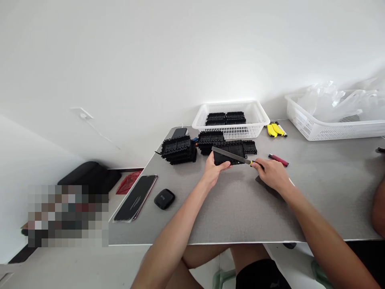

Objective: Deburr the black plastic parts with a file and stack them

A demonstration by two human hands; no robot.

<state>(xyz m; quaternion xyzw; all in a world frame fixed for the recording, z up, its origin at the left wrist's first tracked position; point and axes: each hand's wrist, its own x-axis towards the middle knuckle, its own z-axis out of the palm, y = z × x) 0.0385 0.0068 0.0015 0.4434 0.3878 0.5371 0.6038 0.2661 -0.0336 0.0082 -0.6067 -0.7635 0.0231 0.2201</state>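
Observation:
My left hand (214, 169) is closed on the left end of a flat black plastic part (230, 152) with toothed edges, held tilted above the table. My right hand (272, 173) grips the handle of a flat metal file (230, 154), whose blade lies across the face of that part. Whether the blade touches it I cannot tell. Just behind are stacks of similar black parts, one stack (177, 148) to the left and another (207, 140) nearer the middle. Another small black part (250, 147) shows beyond the held one.
A white basket (231, 130) with several black parts stands against the wall. Another white basket (333, 130) holds plastic bags. Yellow-handled tools (275, 129), a red lighter-like object (278, 160), a phone (136, 198) and a black case (164, 199) lie on the table (234, 216). Another person's arm (379, 206) is at right.

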